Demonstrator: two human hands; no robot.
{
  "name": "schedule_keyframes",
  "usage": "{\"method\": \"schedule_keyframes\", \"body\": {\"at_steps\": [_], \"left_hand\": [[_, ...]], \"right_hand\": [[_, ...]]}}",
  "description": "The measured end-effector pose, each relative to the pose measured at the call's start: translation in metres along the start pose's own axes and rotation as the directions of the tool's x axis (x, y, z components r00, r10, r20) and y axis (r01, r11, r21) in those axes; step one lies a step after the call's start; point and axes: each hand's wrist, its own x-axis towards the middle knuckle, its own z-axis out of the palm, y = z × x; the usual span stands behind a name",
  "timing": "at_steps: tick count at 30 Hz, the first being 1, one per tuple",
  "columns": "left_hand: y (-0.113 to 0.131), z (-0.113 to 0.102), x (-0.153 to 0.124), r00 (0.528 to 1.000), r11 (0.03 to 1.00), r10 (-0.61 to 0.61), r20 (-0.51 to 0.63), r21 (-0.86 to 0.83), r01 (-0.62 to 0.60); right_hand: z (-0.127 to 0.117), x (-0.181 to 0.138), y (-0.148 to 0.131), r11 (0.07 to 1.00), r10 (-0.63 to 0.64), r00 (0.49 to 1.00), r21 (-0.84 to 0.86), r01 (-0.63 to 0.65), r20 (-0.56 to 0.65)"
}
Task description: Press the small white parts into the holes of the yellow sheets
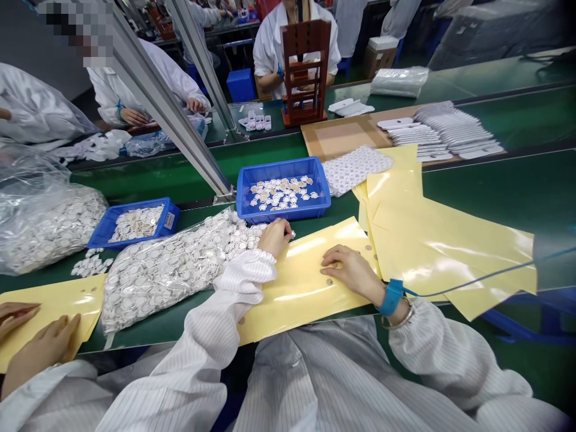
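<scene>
Left-hand fingers (275,231) touch a disc-filled plastic bag (162,276) beside a blue bin (283,207).

A factory assembly line (the static-safe sort, judging by the wrist strap (391,297)): people in striped smocks (342,384) work along a green conveyor belt (180,162), with a blue parts bin (281,168) and aluminium frame rails (166,108) on it.

**Bright, even light, with glare on the yellow sheets**

Light fell from above and left only soft shadows. Glossy yellow sheets (450,252) threw white glare, wide-angle distortion slanted the aluminium rails (166,102), and a pixelated patch (76,33) obscured the top left.
</scene>
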Motion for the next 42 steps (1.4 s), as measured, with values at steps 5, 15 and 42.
{"method": "schedule_keyframes", "body": {"at_steps": [5,15,42], "left_hand": [[-0.001,0.001,-0.002,0.997,0.993,-0.057,0.060,-0.102,0.063],[0.006,0.005,-0.002,0.994,0.995,0.099,0.051,-0.030,-0.098],[0.029,0.018,-0.064,0.836,0.127,-0.307,0.454,-0.852,0.509]], "right_hand": [[-0.001,0.002,-0.001,0.998,0.014,1.000,0.057,-0.015,0.027],[-0.019,0.003,-0.010,0.880,0.130,0.992,0.460,-0.118,0.006],[0.022,0.022,-0.019,0.814,0.080,0.997,0.575,-0.077,0.019]]}}
